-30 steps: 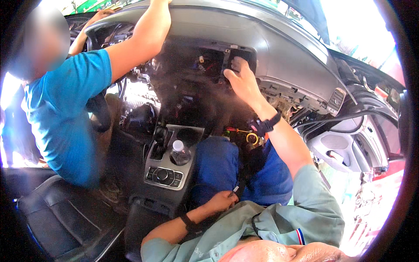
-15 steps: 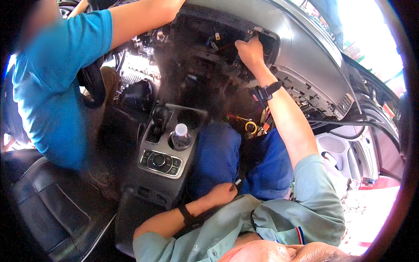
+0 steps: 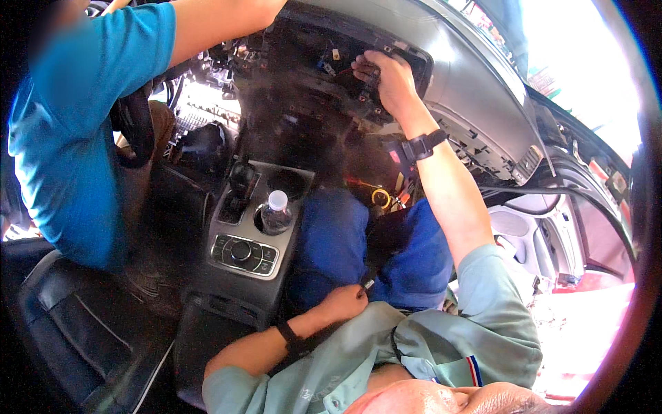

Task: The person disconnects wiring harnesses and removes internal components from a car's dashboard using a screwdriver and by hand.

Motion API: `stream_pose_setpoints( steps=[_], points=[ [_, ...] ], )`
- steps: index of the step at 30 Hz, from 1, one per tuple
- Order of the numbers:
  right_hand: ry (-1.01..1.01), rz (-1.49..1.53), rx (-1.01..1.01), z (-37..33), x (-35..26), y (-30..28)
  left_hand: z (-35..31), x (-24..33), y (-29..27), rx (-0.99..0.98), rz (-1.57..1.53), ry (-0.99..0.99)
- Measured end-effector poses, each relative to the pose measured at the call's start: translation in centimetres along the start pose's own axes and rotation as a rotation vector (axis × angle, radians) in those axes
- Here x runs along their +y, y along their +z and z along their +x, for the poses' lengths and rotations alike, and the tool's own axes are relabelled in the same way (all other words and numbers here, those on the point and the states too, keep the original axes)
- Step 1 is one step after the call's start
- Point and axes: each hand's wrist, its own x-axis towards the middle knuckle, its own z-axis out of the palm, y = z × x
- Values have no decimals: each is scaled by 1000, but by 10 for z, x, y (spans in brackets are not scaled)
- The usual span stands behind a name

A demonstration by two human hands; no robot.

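Note:
My left hand [image 3: 343, 303] rests near my lap, its fingers closed around a small dark stick-like tool [image 3: 369, 281] with a pale mark near its end. What kind of tool it is, I cannot make out. My right hand [image 3: 394, 86] reaches up into the opened dashboard [image 3: 310, 90], by the recess on its passenger side. Its fingers stretch leftward, apart, over a dark bracket [image 3: 371, 93]; whether they touch it is unclear. Near them hang small connectors, one of them a pale connector [image 3: 336, 54].
On my left, a co-worker in a blue shirt [image 3: 69, 159] leans in, one arm across the dashboard. Between us the centre console [image 3: 238, 283] holds a clear bottle [image 3: 276, 217] with a white cap. Yellow-handled scissors or pliers [image 3: 380, 199] lie beyond my knees. An open door [image 3: 545, 234] stands at right.
My right hand has drawn back slightly out of the recess and shifted left, its fingers now visible and stretched. The left hand keeps its hold. The whole view has shifted a little.

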Motion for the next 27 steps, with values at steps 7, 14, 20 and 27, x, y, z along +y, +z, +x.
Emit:
stream_pose_setpoints(
  steps=[7,14,20,27],
  points=[
    [98,108,139,4,-15,17,8,-5,-2,-41,49,31],
    [43,77,198,1,-10,35,13,-2,-10,-55,48,26],
    [9,52,202,1,-5,26,1,6,-4,8,49,-16],
    [44,160,191,9,-4,21,8,3,-2,17,111,67]
  ],
)
